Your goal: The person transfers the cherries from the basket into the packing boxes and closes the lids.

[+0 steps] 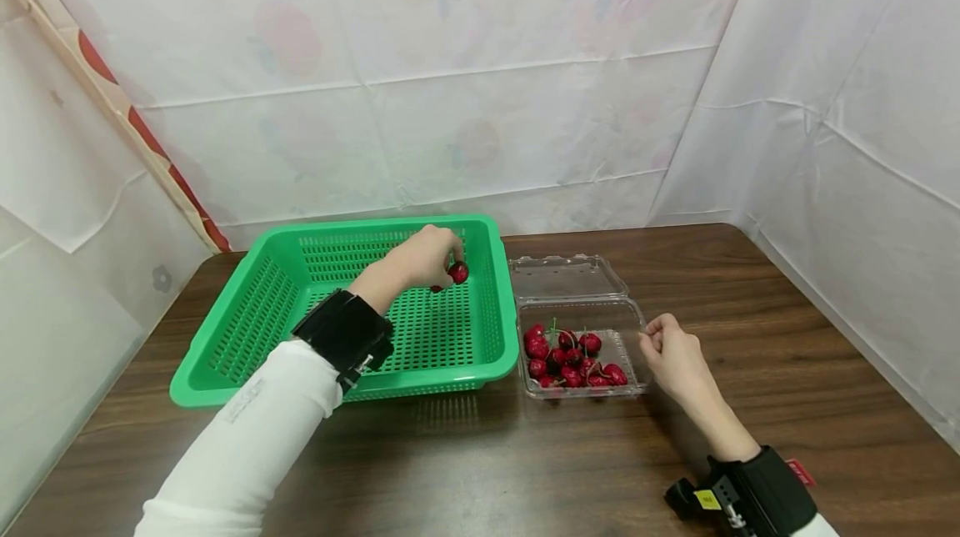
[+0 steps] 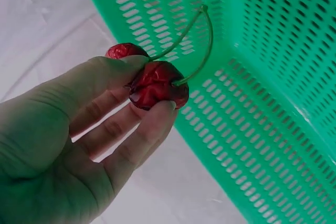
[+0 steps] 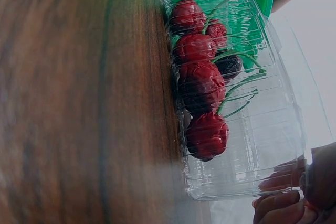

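My left hand [image 1: 422, 258] is over the green basket [image 1: 217, 391], pinching a pair of dark red cherries [image 2: 159, 85] between thumb and fingers. Their green stems [image 2: 210, 43] join at the top, as the left wrist view shows. A clear plastic clamshell box [image 1: 632, 322] lies with its lid [image 1: 566, 277] folded back. Inside it sit several red cherries [image 1: 572, 376], some with stems. At the box's right side my right hand [image 1: 675, 358] pinches the rim with thumb and finger; the right wrist view shows those fingers [image 3: 283, 208] at the clear wall.
The basket stands on the left of a brown wooden table [image 1: 480, 470], with the box close against its right side. Behind the table hangs a pale patterned cloth [image 1: 450, 103], and another white sheet [image 1: 847, 145] borders the right.
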The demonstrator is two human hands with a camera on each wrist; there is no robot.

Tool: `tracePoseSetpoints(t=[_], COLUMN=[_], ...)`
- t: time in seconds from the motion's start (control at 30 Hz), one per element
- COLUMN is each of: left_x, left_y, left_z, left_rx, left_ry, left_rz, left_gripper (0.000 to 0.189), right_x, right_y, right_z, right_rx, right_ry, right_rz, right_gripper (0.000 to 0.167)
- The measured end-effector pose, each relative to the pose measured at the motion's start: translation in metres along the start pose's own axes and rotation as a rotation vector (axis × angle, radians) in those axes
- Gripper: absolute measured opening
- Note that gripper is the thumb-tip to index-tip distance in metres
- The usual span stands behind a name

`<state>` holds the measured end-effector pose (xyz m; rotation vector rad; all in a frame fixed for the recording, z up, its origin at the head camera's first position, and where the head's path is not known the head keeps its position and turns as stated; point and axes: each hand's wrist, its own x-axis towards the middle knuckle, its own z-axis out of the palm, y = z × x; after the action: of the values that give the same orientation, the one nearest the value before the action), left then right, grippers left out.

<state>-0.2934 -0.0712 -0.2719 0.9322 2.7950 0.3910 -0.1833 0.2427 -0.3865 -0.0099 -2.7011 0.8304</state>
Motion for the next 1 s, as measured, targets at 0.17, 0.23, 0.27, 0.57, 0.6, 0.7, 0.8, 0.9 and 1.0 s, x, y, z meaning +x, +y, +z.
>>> tracePoseSetpoints(t=[0.17, 0.23, 0.27, 0.57, 0.6, 0.7, 0.8, 0.9, 1.0], left_x=[-0.003, -0.005, -0.006, -0.015, -0.015, -0.015, -0.014, -0.013, -0.01], left_y=[0.012, 0.016, 0.019, 0.048, 0.051, 0.062, 0.071, 0.079, 0.088], left_z=[-0.004, -0.006, -0.007, -0.016, -0.017, -0.018, -0.017, -0.016, -0.014], left_rx=[0.002, 0.008, 0.014, 0.041, 0.042, 0.038, 0.026, 0.029, 0.047], left_ry=[0.04, 0.057, 0.068, 0.107, 0.104, 0.093, 0.084, 0.09, 0.103], left_rz=[0.011, 0.02, 0.028, 0.085, 0.085, 0.078, 0.075, 0.094, 0.122], left_gripper=[0.023, 0.024, 0.024, 0.021, 0.021, 0.022, 0.023, 0.02, 0.018], right_x=[0.0, 0.0, 0.0, 0.0, 0.0, 0.0, 0.0, 0.001, 0.001], right_y=[0.0, 0.0, 0.0, -0.001, -0.001, -0.001, -0.002, -0.002, -0.002], right_z=[0.001, 0.001, 0.001, 0.001, 0.001, 0.001, 0.002, 0.002, 0.002], right_rx=[-0.002, -0.002, -0.001, 0.001, 0.001, 0.003, 0.001, -0.001, -0.001], right_ry=[0.006, 0.01, 0.013, 0.025, 0.027, 0.03, 0.031, 0.028, 0.028], right_rz=[0.001, -0.003, -0.005, -0.015, -0.016, -0.017, -0.019, -0.015, -0.012], right_gripper=[0.009, 0.009, 0.009, 0.008, 0.008, 0.007, 0.007, 0.008, 0.008])
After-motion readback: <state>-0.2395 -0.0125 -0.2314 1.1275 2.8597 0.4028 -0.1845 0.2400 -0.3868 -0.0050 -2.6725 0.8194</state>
